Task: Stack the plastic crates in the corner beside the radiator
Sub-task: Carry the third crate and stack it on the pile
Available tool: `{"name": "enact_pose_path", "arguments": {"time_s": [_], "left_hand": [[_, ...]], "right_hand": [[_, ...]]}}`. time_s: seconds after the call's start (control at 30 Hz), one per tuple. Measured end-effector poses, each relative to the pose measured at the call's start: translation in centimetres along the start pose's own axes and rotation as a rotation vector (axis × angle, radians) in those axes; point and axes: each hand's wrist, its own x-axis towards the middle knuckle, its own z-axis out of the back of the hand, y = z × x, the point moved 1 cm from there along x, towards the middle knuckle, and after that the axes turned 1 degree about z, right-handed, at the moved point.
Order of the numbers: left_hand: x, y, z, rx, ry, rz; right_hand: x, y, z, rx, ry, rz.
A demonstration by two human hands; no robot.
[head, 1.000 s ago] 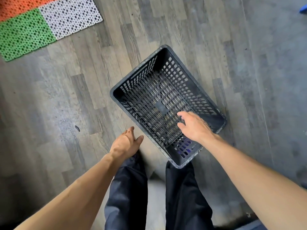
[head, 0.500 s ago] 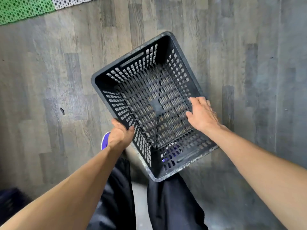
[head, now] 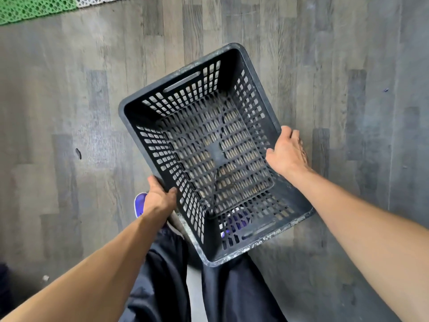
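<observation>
A black plastic crate (head: 210,154) with slotted walls and floor is held above the wooden floor in front of my legs, its open top facing me. My left hand (head: 160,198) grips the rim of its left long side, thumb inside the wall. My right hand (head: 286,152) grips the rim of the right long side, fingers curled over the outer edge. The crate is empty and scuffed white along its near rim. No radiator or other crate is in view.
Grey wood-plank floor (head: 69,112) lies all around. A green and white perforated mat (head: 34,8) sits at the top left edge. My dark trousers (head: 167,287) and a purple shoe (head: 140,204) are below the crate.
Both hands went from reaching toward the crate to gripping its long sides. The crate has come up off the floor and turned squarer to me.
</observation>
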Motion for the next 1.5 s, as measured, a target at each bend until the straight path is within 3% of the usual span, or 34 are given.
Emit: {"name": "enact_pose_path", "arguments": {"time_s": [0.27, 0.53, 0.87, 1.1, 1.5], "left_hand": [[-1.2, 1.9, 2.7, -0.067, 0.066, 0.020], [-4.1, -1.4, 14.0, -0.114, -0.049, -0.048], [-12.3, -2.4, 33.3, -0.006, -0.284, -0.174], [-19.5, 1.2, 45.2, -0.103, -0.443, -0.184], [-30.3, 8.2, 54.2, -0.430, -0.655, -0.024]], "right_hand": [[-2.2, 0.3, 2.0, 0.072, 0.001, -0.073], [-7.0, 6.5, 5.9, 0.005, -0.020, 0.008], [-17.0, 20.2, 14.0, -0.080, -0.041, 0.194], [-25.2, 31.7, 20.0, -0.136, -0.086, 0.357], [-33.2, 46.0, 24.8, -0.205, -0.077, 0.717]]}}
